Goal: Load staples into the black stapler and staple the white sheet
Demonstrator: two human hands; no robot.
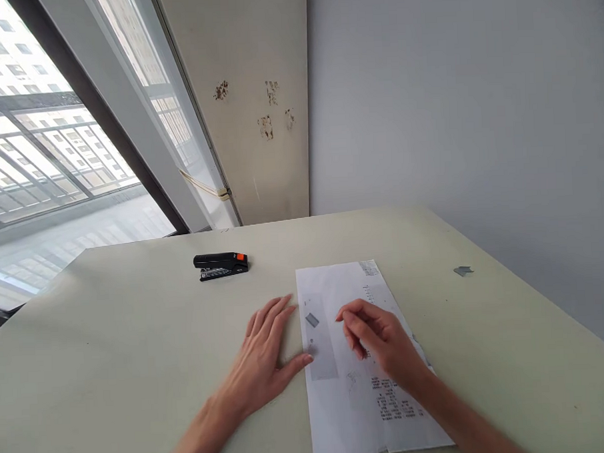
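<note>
White printed paper (345,418) lies on the table, one side slightly lifted and uneven. On its left part rests a small grey metal piece (312,319), like a short strip of staples. My left hand (260,358) is flat at the paper's left edge, fingers spread, with the thumb tip on the paper. Over the middle of the sheet, my right hand (374,333) has its fingers curled and the thumb and forefinger together. Whatever is between those fingertips, if anything, cannot be made out. Beyond my left hand stands a black stapler (221,265) with an orange patch.
Several small grey strips (463,271) lie near the right edge of the pale table (137,347). A grey wall (451,100) rises behind on the right. A cream panel (260,175) with brown marks and a window (43,151) are at the left.
</note>
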